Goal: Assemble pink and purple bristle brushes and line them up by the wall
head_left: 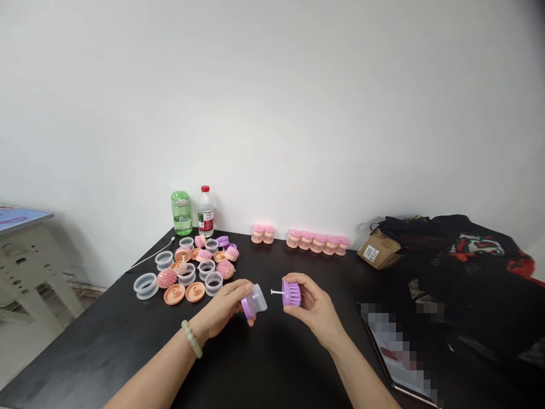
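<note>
My left hand (236,301) grips a purple round cap (247,308) with a translucent plastic ring (259,299) fitted against it, tilted toward the right. Opposite it, my right hand (313,304) pinches a purple bristled brush head (292,293) by its edges. A thin white stem (277,292) sticks out of the brush head and points at the ring; a small gap separates the two pieces. To the left lie loose parts: translucent rings (145,295), orange discs (174,295), pink bristled heads (166,278) and a purple bristled head (222,242).
Along the wall on the black table (255,369) stand pink assembled brushes (318,244) in a row, with another pair (263,234). A green bottle (181,214) and a red-capped water bottle (205,213) stand behind the parts. Rightward are a cardboard box (378,250), dark cloth (468,284) and a tablet (398,355).
</note>
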The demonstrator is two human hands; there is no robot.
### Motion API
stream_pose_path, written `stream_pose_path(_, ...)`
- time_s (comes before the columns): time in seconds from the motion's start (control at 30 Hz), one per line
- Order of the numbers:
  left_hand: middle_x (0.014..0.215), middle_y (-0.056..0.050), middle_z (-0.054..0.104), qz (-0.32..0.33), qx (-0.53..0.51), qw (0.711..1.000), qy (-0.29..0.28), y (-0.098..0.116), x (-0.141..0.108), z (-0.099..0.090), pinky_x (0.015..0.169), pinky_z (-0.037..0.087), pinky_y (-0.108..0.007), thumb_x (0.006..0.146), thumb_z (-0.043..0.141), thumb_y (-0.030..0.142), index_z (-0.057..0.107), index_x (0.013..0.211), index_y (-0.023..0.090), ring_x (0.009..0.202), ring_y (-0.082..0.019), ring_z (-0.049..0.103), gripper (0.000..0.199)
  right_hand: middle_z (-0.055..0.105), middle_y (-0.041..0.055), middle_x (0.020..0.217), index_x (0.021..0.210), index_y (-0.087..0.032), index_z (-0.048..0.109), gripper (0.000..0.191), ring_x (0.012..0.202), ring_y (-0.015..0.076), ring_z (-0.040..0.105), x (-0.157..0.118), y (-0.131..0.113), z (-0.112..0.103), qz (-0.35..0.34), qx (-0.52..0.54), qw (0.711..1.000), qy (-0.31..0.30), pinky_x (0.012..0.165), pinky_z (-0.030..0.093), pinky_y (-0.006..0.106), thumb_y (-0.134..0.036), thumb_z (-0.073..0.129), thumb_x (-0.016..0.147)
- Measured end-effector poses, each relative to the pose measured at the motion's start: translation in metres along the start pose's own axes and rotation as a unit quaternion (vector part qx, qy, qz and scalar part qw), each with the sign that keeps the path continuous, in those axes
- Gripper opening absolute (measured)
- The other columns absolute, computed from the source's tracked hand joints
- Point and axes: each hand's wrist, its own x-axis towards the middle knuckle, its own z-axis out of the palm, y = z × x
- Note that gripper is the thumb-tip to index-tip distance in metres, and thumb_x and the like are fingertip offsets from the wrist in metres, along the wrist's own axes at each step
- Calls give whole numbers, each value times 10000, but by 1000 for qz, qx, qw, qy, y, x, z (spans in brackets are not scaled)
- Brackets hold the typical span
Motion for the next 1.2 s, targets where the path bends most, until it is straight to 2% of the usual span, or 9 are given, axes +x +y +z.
stream_pose_path(0.13, 1079, -54, 639, 10, -68, 997, -23, -2, -1, -7, 813, 445, -261, 846, 715, 412, 639, 1174, 221, 944, -162, 602, 388, 652, 46, 1075, 1033, -244, 647, 355, 1008, 262, 624, 3, 18, -5, 63, -239, 969, 7, 928, 491, 416, -163, 694, 690)
stream_pose_path(0.23, 1125, -52, 624, 12, -106, 993, -42, -4, 0, -10, 840, 432, -257, 826, 759, 326, 577, 1288, 266, 981, -149, 589, 500, 649, 77, 1172, 1133, -235, 639, 433, 1145, 292, 580, 2, 30, -3, 60, -333, 941, 0, 1013, 455, 454, -147, 685, 712)
stream_pose_path(0.3, 1103, -53, 622, 26, -114, 991, -58, -3, -1, -10, 826, 449, -267, 810, 777, 294, 583, 1243, 252, 958, -149, 604, 476, 612, 94, 1279, 1253, -237, 589, 554, 1212, 301, 545, 2, 33, -2, 43, -342, 939, 6, 1040, 446, 471, -162, 708, 718)
stream_pose_path(0.4, 1008, -42, 642, 48, -98, 991, -72, -1, -2, -6, 760, 494, -299, 810, 773, 323, 543, 1095, 224, 854, -161, 660, 380, 561, 117, 1366, 1326, -238, 541, 650, 1293, 335, 477, 1, 28, 1, -46, -340, 938, 45, 1067, 423, 530, -230, 771, 718)
stream_pose_path(0.53, 887, -19, 643, 23, -32, 999, -26, -4, 0, 1, 608, 527, -305, 796, 742, 472, 400, 888, 216, 707, -205, 721, 437, 659, 122, 1191, 1207, -236, 627, 462, 1175, 329, 559, -6, 10, 12, -150, -268, 951, 34, 965, 502, 486, -369, 770, 788)
stream_pose_path(0.63, 798, 13, 607, 24, 61, 997, 30, -13, 3, 5, 501, 476, -248, 767, 725, 523, 355, 829, 226, 616, -175, 678, 478, 703, 89, 1051, 1156, -257, 653, 333, 996, 282, 634, -13, 0, 26, -125, -224, 966, -19, 856, 535, 425, -404, 701, 861)
stream_pose_path(0.73, 654, 64, 496, 71, 205, 973, 79, -18, 7, 7, 495, 376, -206, 784, 698, 454, 376, 740, 215, 542, -98, 510, 402, 725, 61, 948, 1078, -258, 675, 254, 867, 269, 652, -16, -2, 38, -46, -239, 969, -46, 785, 533, 423, -331, 722, 839)
stream_pose_path(0.87, 666, 50, 472, 119, 315, 936, 107, -17, 7, 8, 548, 315, -218, 779, 698, 370, 416, 649, 193, 593, -93, 399, 357, 712, 60, 994, 1080, -247, 649, 338, 929, 279, 644, -15, 1, 41, -30, -256, 966, -34, 841, 525, 449, -189, 746, 761)
stream_pose_path(1.2, 867, 4, 607, 150, 284, 942, 94, -4, -4, 17, 644, 428, -244, 731, 760, 315, 567, 1110, 204, 736, -150, 547, 439, 616, 95, 1096, 1151, -249, 530, 417, 1056, 286, 592, -18, 1, 42, -226, -275, 933, 57, 893, 536, 466, -89, 603, 773)
